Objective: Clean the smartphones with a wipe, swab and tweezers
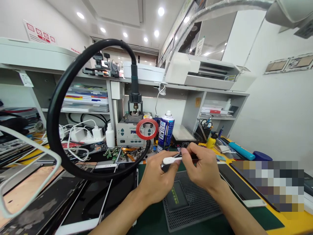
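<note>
My left hand [160, 174] is closed around a slim white object with a rounded end [171, 160], which points across toward my other hand. A dark part shows under it, and I cannot make out its kind. My right hand [201, 166] meets the left with thumb and fingers pinched together at the object's far end. Something small and dark lies between the fingertips, mostly hidden. Both hands are held above a grey textured mat [205, 199] with a raised dark panel [176, 195] on it.
A black hose [52, 107] loops at the left from a soldering station [124, 133] with a red ring [139, 129] before it. A blue spray can [165, 133] stands behind my hands. Phones and tablets [85, 199] lie left; another white-edged phone [241, 182] lies right.
</note>
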The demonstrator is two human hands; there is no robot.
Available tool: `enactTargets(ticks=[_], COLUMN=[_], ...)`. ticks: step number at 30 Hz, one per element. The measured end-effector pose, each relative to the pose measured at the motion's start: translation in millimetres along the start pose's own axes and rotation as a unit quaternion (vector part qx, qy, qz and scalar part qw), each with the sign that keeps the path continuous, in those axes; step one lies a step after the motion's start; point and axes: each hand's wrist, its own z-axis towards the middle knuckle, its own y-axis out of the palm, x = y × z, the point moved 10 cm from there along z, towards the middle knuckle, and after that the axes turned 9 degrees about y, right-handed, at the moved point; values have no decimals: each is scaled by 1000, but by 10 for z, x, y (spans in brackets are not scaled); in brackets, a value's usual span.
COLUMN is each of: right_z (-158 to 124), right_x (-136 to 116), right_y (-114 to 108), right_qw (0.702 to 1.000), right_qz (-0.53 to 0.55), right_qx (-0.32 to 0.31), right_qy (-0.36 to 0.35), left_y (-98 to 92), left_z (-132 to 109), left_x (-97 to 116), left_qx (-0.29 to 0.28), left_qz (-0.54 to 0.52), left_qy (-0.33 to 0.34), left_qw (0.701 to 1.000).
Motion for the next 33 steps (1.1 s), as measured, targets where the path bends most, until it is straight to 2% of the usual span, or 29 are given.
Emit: enactTargets(ticks=[7, 11, 14, 18, 22, 33], right_z=[72, 100, 111, 73, 10, 19], right_x=[165, 335, 409, 283, 60, 8], right_y=[-175, -257, -235, -80, 50, -130], right_qw=[998, 996, 998, 998, 997, 999], right_qz=[-46, -66, -38, 27, 56, 19], right_qx=[35, 51, 41, -4, -43, 11], right_qy=[-15, 6, 34, 51, 31, -45], left_y=[10, -10, -20, -30, -24, 11], left_z=[-16, -7, 0, -1, -3, -26], left_x=[32, 39, 41, 57, 68, 61], left_qx=[3, 6, 10, 14, 6, 4], left_qz=[7, 20, 27, 23, 14, 13], left_qy=[5, -2, -2, 5, 10, 27], left_qw=[1000, 1000, 1000, 1000, 1000, 1000])
